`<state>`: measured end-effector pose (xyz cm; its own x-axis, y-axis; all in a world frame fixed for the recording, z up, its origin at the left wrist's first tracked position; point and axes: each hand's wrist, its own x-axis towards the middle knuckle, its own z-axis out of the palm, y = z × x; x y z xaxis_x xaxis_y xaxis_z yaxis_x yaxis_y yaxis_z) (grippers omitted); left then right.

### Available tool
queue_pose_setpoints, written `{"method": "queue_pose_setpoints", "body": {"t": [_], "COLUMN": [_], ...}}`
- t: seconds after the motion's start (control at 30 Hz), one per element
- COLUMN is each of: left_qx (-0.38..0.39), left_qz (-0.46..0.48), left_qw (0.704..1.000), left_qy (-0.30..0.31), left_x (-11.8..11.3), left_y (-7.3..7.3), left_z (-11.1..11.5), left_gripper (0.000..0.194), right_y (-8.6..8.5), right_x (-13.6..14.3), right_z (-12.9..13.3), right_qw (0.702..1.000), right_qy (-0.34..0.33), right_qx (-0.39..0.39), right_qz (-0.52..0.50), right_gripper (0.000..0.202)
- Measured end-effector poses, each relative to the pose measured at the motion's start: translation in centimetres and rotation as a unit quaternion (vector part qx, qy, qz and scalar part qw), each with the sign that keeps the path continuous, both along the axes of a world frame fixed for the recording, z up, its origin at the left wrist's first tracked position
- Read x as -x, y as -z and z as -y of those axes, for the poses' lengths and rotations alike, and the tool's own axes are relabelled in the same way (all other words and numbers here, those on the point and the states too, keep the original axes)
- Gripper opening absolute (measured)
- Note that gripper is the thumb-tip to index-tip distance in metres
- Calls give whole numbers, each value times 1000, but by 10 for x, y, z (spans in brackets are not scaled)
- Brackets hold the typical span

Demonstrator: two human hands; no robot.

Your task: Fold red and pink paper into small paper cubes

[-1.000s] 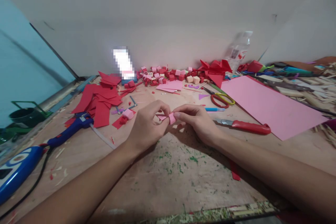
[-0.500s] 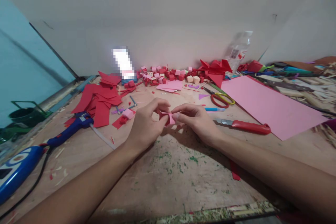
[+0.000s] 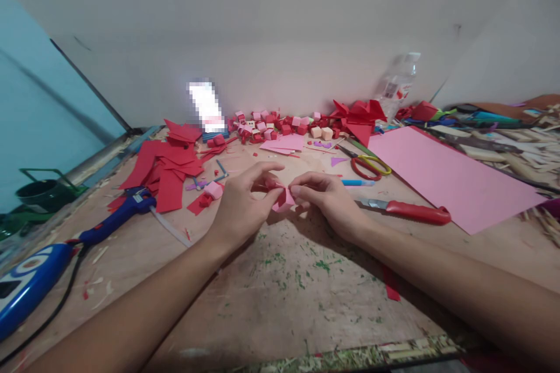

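A small piece of pink paper (image 3: 285, 200) is held between both hands, just above the middle of the table. My left hand (image 3: 247, 195) pinches its left side between thumb and fingers. From the right, my right hand (image 3: 321, 195) pinches the other side with thumb and forefinger. The fingers partly cover the paper, so its full shape is hidden. To the left of my left hand lies a small pink paper cube (image 3: 213, 189) by red paper scraps. A blue pen (image 3: 356, 182) and a red-handled knife (image 3: 417, 212) lie beside my right hand.
A blue glue gun (image 3: 118, 218) lies at left, near stacked red paper (image 3: 170, 183). Several small paper cubes (image 3: 286, 128) line the wall beside a lit phone (image 3: 205, 106). Scissors (image 3: 367, 166), a large pink sheet (image 3: 446, 178) and a plastic bottle (image 3: 399, 87) are at right.
The pink paper has turned between my fingers, and a wider face of it shows below the fingertips. My hands have shifted only slightly; the things on the table have stayed put.
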<state>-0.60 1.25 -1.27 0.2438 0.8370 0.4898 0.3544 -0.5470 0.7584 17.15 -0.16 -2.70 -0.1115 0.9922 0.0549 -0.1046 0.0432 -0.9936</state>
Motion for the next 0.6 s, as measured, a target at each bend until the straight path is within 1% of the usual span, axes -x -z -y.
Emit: {"method": "queue_pose_setpoints", "body": {"t": [0.07, 0.17, 0.27, 0.33, 0.43, 0.5, 0.53, 0.6], "left_qx": [0, -9, -28, -22, 9, 30, 41, 63], "left_qz": [-27, -68, -91, -91, -57, -21, -7, 2], "left_qw": [1000, 998, 995, 995, 997, 998, 998, 997], "left_qy": [-3, 2, 7, 20, 43, 44, 42, 40], "left_x": [0, 0, -1, -2, -3, -4, -4, -4], "left_y": [0, 0, 2, 4, 6, 6, 6, 5], "left_z": [2, 5, 6, 6, 6, 5, 4, 2], "left_gripper": [36, 37, 38, 42, 50, 48, 42, 23], "right_y": [-2, -5, -5, -3, 3, 6, 7, 7], "right_x": [0, 2, 3, 2, 0, -2, -2, -3], "right_z": [2, 5, 5, 3, -3, -7, -8, -10], "right_qw": [998, 986, 980, 977, 982, 988, 991, 994], "right_qy": [0, -5, 2, 13, 43, 70, 79, 88], "right_qx": [-45, -101, -115, -122, -101, -60, -40, -12], "right_qz": [52, 129, 161, 171, 152, 121, 101, 67], "right_gripper": [12, 11, 10, 9, 7, 5, 6, 9]}}
